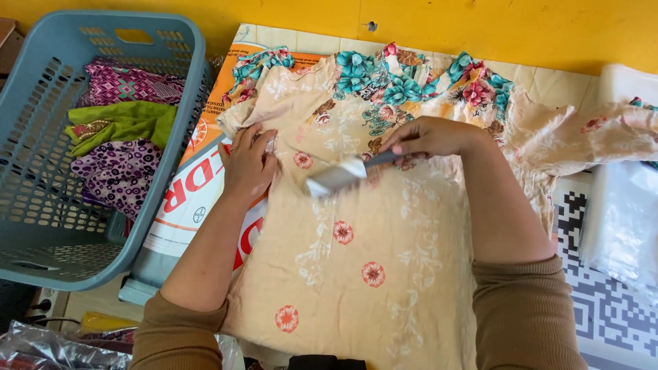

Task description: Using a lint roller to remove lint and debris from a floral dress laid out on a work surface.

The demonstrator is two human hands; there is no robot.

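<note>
A peach garment (356,260) with red flowers and a teal floral collar lies spread flat in front of me. My left hand (248,164) presses flat on its left shoulder area, fingers apart. My right hand (428,137) grips the dark handle of a lint roller (339,177), whose white roll, blurred by motion, rests on the chest of the garment between both hands. Brown sleeves cover both my forearms.
A blue-grey plastic laundry basket (175,137) at the left holds folded purple patterned and green cloths (122,123). A printed orange-and-white sheet (188,199) lies under the garment. Clear plastic bags (620,219) lie at the right, a yellow wall behind.
</note>
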